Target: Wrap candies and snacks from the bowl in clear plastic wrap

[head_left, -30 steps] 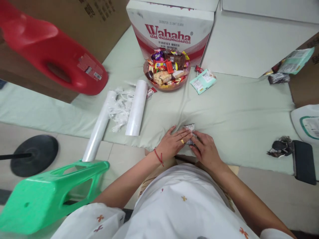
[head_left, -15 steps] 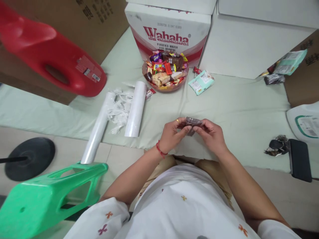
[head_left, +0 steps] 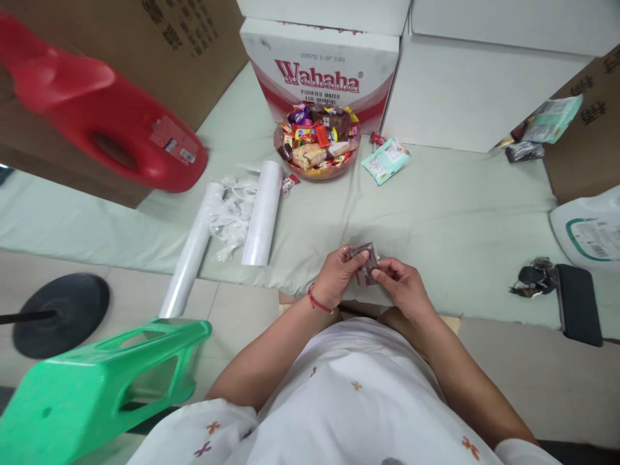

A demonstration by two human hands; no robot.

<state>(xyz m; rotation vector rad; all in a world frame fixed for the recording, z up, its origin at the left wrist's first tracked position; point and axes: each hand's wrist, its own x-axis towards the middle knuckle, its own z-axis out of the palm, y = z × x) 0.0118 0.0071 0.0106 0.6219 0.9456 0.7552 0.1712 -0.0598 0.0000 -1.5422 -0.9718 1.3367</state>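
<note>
A small dark brown wrapped packet (head_left: pixel 369 266) is held up over the table's front edge, between both hands. My left hand (head_left: pixel 338 274) is closed on its left side, thumb on top. From the right, my right hand (head_left: pixel 401 284) pinches the packet's edge between thumb and fingers. Behind them, a clear reddish bowl (head_left: pixel 320 173) heaped with wrapped sweets and snacks stands against the Wahaha box (head_left: pixel 322 68). A light green packet (head_left: pixel 386 160) lies to the right of the bowl.
White plastic rolls (head_left: pixel 263 213) and crumpled film (head_left: pixel 233 213) lie left of my hands. A red jug (head_left: pixel 145 139) and a green stool (head_left: pixel 72 387) are farther left. At the right are a black phone (head_left: pixel 578 303), keys (head_left: pixel 533 278) and a white jug (head_left: pixel 593 229).
Both hands have come lower and nearer my body with the packet. It is now turned more upright, with its flat face showing. The view has shifted slightly.
</note>
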